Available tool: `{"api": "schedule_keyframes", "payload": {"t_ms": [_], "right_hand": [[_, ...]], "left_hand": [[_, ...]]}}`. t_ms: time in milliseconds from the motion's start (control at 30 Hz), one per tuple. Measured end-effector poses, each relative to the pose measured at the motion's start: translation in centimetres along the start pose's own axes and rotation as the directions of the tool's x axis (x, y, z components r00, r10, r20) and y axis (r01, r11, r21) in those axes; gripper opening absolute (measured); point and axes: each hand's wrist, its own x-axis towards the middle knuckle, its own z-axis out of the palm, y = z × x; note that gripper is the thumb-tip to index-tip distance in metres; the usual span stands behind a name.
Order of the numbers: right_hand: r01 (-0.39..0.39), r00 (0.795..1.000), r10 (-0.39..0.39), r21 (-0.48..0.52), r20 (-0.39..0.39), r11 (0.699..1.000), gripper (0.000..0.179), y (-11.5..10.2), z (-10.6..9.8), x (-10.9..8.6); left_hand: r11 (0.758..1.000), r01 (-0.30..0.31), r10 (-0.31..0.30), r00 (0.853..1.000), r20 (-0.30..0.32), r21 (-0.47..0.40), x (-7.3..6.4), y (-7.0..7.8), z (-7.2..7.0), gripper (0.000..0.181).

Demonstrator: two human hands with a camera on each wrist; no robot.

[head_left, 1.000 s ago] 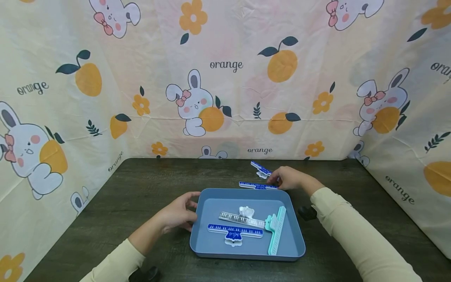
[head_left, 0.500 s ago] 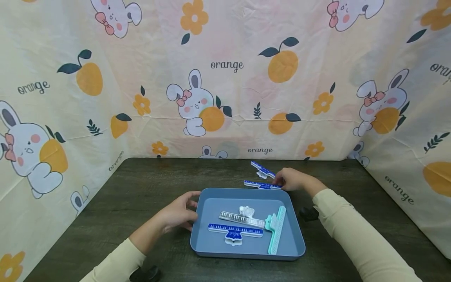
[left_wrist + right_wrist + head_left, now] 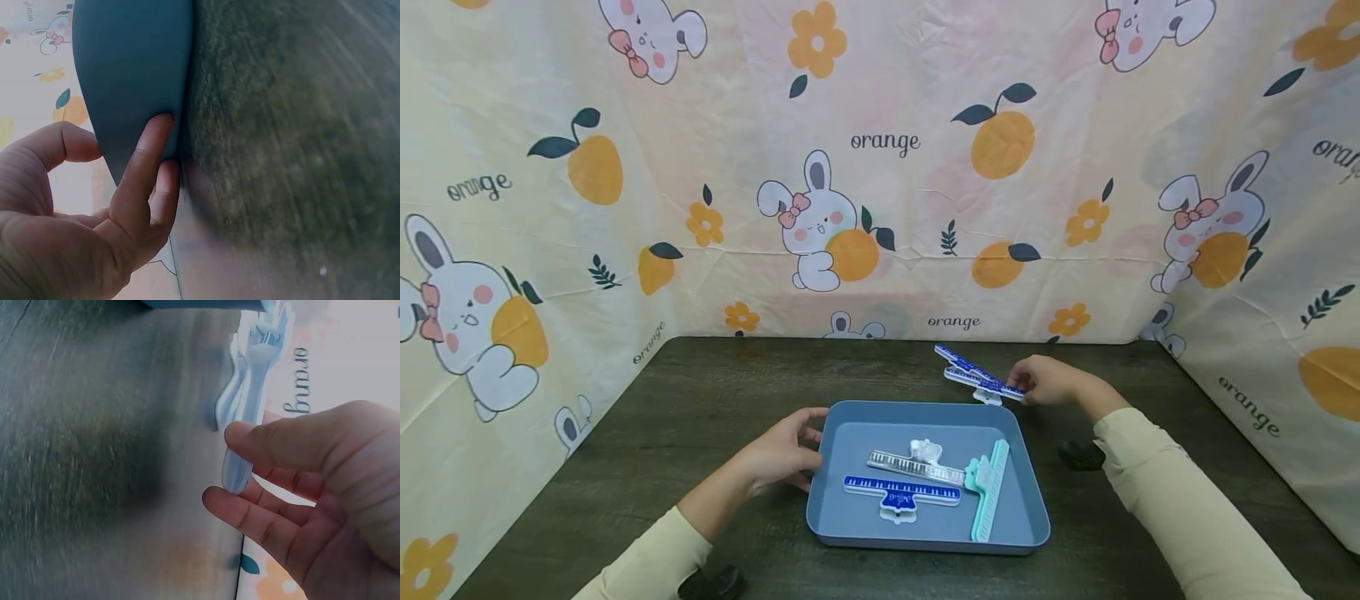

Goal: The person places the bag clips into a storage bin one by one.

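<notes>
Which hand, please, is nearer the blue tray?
Left: the left hand touches the tray at its left side; the right hand pinches a clip beyond the tray's far right corner.

I see a blue, white-edged clip (image 3: 972,380), pinched at one end, slanting behind the shallow blue-grey tray (image 3: 936,527), which sits flat

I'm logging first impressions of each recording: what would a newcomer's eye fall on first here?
The rabbit-print backdrop across the top of the head view would likely win. On the dark table below, a mint-green clip stands out inside a blue-gray tray, toward its right. Just beyond the tray, the right hand pinches a blue clip that appears to overlap another.
</notes>
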Motion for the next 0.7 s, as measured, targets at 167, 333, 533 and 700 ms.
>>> {"api": "schedule_keyframes", "payload": {"t_ms": [167,333,533,700], "right_hand": [[0.023,0.999,-0.022,0.014,-0.023,1.000,0.019,0.2,-0.4,-1.0],[0.063,0.998,-0.063,-0.001,-0.020,0.998,0.019,0.0,-0.6,-2.0],[0.062,0.998,-0.063,-0.033,-0.026,0.998,0.020,-0.4,-1.4,-3.0],[0.071,0.997,-0.073,-0.055,-0.032,0.996,0.020,-0.9,-2.1,-3.4]], "left_hand": [[1.000,0.005,-0.005,1.000,-0.003,0.000,-0.1,0.1,0.0,0.081],[1.000,0.004,-0.004,1.000,-0.003,0.000,-0.4,0.3,0.1,0.080],[1.000,0.000,0.000,1.000,0.001,0.000,-0.5,0.3,0.1,0.081],[1.000,0.004,-0.004,1.000,0.001,-0.008,-0.5,0.3,0.1,0.081]]}}
